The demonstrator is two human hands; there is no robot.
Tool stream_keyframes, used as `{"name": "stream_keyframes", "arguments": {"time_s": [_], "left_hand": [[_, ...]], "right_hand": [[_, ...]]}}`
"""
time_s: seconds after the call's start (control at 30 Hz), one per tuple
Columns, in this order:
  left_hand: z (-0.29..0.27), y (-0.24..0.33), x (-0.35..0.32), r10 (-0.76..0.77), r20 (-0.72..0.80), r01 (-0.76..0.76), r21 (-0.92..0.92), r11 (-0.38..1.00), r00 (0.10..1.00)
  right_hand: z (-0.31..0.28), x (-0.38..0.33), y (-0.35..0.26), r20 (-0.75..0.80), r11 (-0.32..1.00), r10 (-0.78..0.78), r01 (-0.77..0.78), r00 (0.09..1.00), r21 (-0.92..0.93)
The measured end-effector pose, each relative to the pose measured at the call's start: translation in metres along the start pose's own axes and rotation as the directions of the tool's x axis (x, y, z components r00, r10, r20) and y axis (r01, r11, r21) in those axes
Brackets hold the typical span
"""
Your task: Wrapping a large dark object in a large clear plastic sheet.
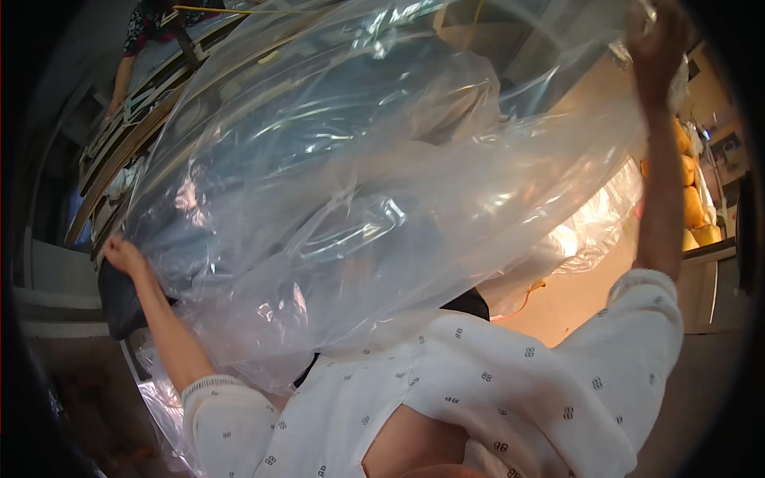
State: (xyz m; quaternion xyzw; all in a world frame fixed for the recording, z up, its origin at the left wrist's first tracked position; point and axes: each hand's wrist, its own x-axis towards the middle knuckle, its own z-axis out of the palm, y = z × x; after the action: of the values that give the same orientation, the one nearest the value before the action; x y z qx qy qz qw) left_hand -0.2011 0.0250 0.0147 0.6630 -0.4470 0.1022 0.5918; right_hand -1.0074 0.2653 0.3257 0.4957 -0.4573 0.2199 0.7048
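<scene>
Clear plastic bag (358, 183) stretched between left hand (121, 256), right hand (655, 40).

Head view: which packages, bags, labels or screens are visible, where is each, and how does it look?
Clear plastic bag: large, transparent, crinkled, filling the centre, held between left hand and raised right hand.
Yellow packages: rounded, stacked at the right edge, under clear film.
No label or screen can be made out.

Single head-worn fisheye view, looking down and forward from the wearer's head, very close to a clear plastic bag (358, 183) filling most of the frame, own white sleeves entering from the lower edge, dark curved rim around, workbench bending at far left
</scene>
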Motion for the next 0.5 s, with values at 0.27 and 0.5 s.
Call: {"name": "stream_keyframes", "arguments": {"time_s": [0.27, 0.5], "left_hand": [[-0.149, -0.105, 0.051, 0.073, 0.112, -0.124, 0.575, 0.808, 0.991], [-0.143, -0.120, 0.035, 0.021, 0.118, -0.096, 0.682, 0.725, 0.993]], "right_hand": [[0.031, -0.224, -0.141, 0.827, 0.636, -0.150, -0.588, 0.542, 0.500], [0.064, -0.174, -0.209, 0.686, 0.722, 0.145, -0.550, 0.713, 0.420]]}}
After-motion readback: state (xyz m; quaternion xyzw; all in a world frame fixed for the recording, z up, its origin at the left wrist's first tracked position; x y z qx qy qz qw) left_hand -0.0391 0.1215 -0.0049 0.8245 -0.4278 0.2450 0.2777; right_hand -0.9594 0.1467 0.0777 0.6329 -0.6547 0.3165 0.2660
